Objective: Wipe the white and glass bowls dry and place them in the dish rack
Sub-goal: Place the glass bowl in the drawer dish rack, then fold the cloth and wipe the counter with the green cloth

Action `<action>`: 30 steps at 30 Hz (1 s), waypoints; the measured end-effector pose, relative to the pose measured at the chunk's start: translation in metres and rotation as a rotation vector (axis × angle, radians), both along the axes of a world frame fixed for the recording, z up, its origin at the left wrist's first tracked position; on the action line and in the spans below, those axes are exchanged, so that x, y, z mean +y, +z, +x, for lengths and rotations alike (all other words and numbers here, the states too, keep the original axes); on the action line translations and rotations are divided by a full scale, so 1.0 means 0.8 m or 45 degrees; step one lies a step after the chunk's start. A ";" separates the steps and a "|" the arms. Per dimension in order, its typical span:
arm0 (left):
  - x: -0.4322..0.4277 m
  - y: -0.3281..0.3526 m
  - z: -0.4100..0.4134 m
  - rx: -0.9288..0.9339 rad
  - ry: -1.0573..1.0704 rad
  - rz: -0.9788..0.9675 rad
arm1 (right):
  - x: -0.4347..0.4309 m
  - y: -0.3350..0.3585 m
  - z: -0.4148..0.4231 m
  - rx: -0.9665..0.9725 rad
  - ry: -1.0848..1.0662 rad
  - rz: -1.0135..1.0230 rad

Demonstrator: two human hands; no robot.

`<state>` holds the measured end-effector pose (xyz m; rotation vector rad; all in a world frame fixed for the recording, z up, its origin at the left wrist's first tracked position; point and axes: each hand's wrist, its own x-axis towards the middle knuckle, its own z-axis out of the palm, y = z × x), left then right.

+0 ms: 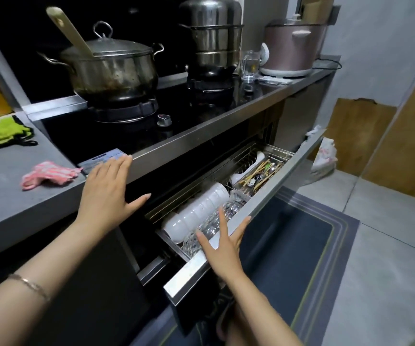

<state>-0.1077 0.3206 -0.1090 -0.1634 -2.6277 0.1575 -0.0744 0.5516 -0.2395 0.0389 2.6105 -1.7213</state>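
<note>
Dish rack (276, 184): a steel drawer, pulled out and open.
White bowls (196, 212): a row on edge inside the dish rack, along its rear side.
Glass bowls (235, 208): a row inside the dish rack, between the white bowls and its front panel.
Right hand (222, 243): fingers straight and spread, holding nothing, over the dish rack's front panel.
Left hand (106, 193): fingers straight and spread, holding nothing, above-left of the dish rack.
Pink cloth (49, 174): lies crumpled, well left of the dish rack.
</note>
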 end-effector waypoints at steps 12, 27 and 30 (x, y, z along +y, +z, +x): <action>-0.004 -0.006 -0.001 0.035 -0.008 0.028 | -0.016 0.005 -0.048 0.003 0.387 0.118; -0.002 -0.017 -0.008 0.060 0.105 -0.022 | -0.092 -0.005 -0.140 0.150 0.486 0.247; -0.002 -0.018 -0.008 0.084 0.104 -0.018 | -0.104 -0.007 -0.153 0.178 0.493 0.252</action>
